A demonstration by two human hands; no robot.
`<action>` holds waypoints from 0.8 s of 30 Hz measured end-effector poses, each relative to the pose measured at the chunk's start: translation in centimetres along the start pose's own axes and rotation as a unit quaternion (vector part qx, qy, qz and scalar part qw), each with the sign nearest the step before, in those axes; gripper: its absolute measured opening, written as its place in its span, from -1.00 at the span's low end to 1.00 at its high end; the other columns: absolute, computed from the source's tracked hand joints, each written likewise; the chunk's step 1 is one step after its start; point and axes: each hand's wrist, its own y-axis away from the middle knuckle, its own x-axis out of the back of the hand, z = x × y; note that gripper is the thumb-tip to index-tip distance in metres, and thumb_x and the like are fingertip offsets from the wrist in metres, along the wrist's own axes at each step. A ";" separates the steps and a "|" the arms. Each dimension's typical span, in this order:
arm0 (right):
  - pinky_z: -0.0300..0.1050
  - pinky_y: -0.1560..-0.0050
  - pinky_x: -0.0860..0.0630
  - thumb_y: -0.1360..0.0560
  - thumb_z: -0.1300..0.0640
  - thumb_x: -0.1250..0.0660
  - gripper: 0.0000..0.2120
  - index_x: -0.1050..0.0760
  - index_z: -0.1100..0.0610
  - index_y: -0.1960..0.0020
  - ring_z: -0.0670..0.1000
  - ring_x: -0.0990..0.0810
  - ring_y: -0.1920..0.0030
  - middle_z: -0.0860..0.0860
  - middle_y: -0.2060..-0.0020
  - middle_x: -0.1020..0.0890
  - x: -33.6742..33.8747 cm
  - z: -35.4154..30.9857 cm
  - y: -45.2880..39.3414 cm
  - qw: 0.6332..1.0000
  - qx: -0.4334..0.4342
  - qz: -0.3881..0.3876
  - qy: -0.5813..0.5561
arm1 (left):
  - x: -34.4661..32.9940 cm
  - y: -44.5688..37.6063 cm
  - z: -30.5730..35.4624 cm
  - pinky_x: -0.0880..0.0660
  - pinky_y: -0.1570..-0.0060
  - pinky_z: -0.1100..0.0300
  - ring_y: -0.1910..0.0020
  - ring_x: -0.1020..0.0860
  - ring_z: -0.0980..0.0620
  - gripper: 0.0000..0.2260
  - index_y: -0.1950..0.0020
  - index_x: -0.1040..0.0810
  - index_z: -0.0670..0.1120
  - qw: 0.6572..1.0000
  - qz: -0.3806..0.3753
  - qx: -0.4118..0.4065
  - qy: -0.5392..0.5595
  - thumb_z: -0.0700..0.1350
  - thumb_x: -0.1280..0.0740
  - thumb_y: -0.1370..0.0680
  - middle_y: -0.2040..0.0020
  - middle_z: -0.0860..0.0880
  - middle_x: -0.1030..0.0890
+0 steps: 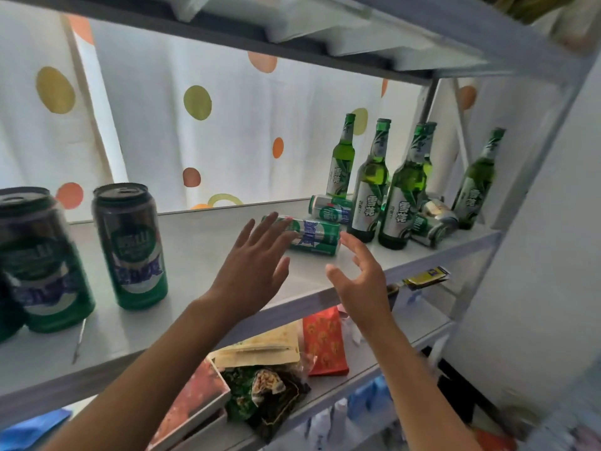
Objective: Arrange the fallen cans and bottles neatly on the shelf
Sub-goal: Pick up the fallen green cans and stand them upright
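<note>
On the white shelf (195,249) a green and blue can (317,234) lies on its side near the middle. My left hand (252,268) reaches over the shelf with fingers spread, its fingertips at the can's left end. My right hand (361,275) hovers just in front of the can's right end, fingers loosely spread, holding nothing. A second fallen can (331,208) lies behind it, and more fallen cans (432,222) lie among several upright green bottles (369,187) at the right. Two cans (130,245) stand upright at the left.
A polka-dot curtain (227,131) hangs behind the shelf. An upper shelf (292,37) is close overhead. The lower shelf (374,359) holds snack packets (270,385) and a red packet (323,343). The metal frame post (533,177) bounds the right side.
</note>
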 end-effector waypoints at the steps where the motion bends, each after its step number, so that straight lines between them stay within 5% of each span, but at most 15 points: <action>1: -0.14 -0.36 -0.30 -0.50 0.15 -0.38 -0.44 -0.35 -0.09 -0.46 -0.19 -0.32 -0.32 -0.18 -0.40 -0.41 0.3 0.4 -0.6 1.000 0.006 0.000 -0.001 | -0.7 -0.6 -0.3 -0.21 -0.44 -0.17 -0.51 -0.20 -0.11 -0.61 -0.37 -0.40 -0.07 1.000 -0.008 0.012 -0.004 -0.11 -0.32 -0.55 -0.47 -0.09 -0.36; 9: -0.63 -0.17 -0.15 -0.48 0.19 -0.41 -0.43 -0.35 -0.16 -0.41 -0.32 -0.33 -0.26 -0.23 -0.31 -0.43 1.7 3.2 -7.0 0.995 0.071 -0.062 -0.027 | -3.7 -5.1 -2.8 -0.20 -0.45 -0.11 -0.50 -0.21 -0.11 -0.41 -0.46 -0.30 -0.03 0.988 -0.101 0.093 -0.065 -0.09 -0.40 -0.45 -0.51 -0.08 -0.28; 17: -0.60 -0.23 -0.15 -0.47 0.15 -0.43 -0.43 -0.36 -0.08 -0.43 -0.23 -0.35 -0.33 -0.15 -0.34 -0.44 1.3 5.4 -11.8 0.983 0.134 -0.117 -0.036 | -4.6 -8.1 -4.0 -0.21 -0.45 0.00 -0.53 -0.11 -0.07 -0.14 -0.55 -0.10 0.03 0.958 -0.237 0.111 -0.115 -0.17 -0.49 -0.36 -0.57 -0.03 -0.09; 22: -0.25 -0.36 -0.32 -0.48 0.13 -0.44 -0.45 -0.37 -0.04 -0.43 -0.17 -0.39 -0.33 -0.11 -0.34 -0.46 1.0 5.9 -13.2 0.978 0.157 -0.132 -0.043 | -4.4 -9.4 -3.8 -0.21 -0.43 0.06 -0.52 -0.13 -0.05 -0.10 -0.57 -0.05 0.02 0.948 -0.263 0.114 -0.135 -0.22 -0.48 -0.37 -0.56 -0.03 -0.12; 24: -0.38 -0.31 -0.30 -0.49 0.11 -0.43 -0.46 -0.37 -0.05 -0.42 -0.27 -0.38 -0.27 -0.10 -0.33 -0.46 0.9 6.2 -13.3 0.976 0.169 -0.131 -0.033 | -4.4 -9.9 -3.7 -0.19 -0.42 0.09 -0.52 -0.13 -0.04 -0.09 -0.58 -0.03 0.02 0.945 -0.273 0.111 -0.142 -0.23 -0.48 -0.37 -0.57 -0.03 -0.11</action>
